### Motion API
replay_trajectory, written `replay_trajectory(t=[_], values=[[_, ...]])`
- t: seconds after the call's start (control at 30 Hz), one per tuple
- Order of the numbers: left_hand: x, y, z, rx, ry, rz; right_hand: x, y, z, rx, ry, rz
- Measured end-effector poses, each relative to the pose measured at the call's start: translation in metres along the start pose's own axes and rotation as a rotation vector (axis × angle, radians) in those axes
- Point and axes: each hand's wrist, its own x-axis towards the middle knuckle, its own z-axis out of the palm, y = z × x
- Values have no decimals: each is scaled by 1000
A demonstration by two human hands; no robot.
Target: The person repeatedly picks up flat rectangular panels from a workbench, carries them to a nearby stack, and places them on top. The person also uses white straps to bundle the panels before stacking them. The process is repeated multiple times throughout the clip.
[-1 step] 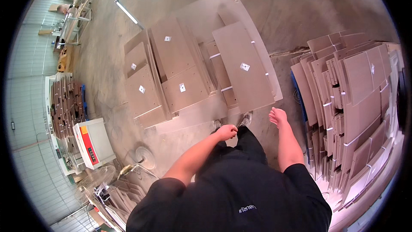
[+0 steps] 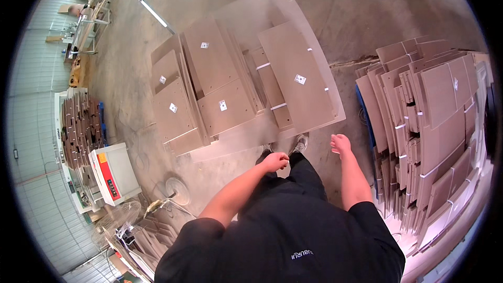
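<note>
My left hand (image 2: 275, 162) hovers in front of my body with its fingers curled in. Whatever lies inside them, if anything, is hidden. Farther right, my right hand (image 2: 341, 144) hangs with its fingers loosely bent and apart, and no object shows in it. It is nearest the close right corner of a flat brown cardboard panel (image 2: 309, 97) with a white label. That panel rests on a large board (image 2: 246, 8) ahead of me. More labelled cardboard stacks (image 2: 226, 112) lie to its left. A gap separates both hands from the cardboard.
Strapped bundles of cardboard (image 2: 440, 94) stand tall at my right. A white and red machine (image 2: 116, 175) and a round fan (image 2: 178, 191) are at my left. Farther left stands another stack of brown sheets (image 2: 81, 131). A person (image 2: 77, 10) is at a far workbench.
The right hand's fingers have loosened slightly, and that hand sits a touch lower. The left hand is almost unmoved. The cardboard has shifted slightly in the picture.
</note>
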Motion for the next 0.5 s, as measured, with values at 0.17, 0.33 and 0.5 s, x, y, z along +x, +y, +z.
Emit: replay_trajectory(t=[0.17,0.33,0.5], values=[[4,-105,-32,-384,142,-47,-37,57,4,-200,-110,-54],[12,-162,-128,-216,276,-244,-56,114,21,-218,-121,59],[63,-209,-246,60,804,-139,-31,100,112,-396,-104,-25]])
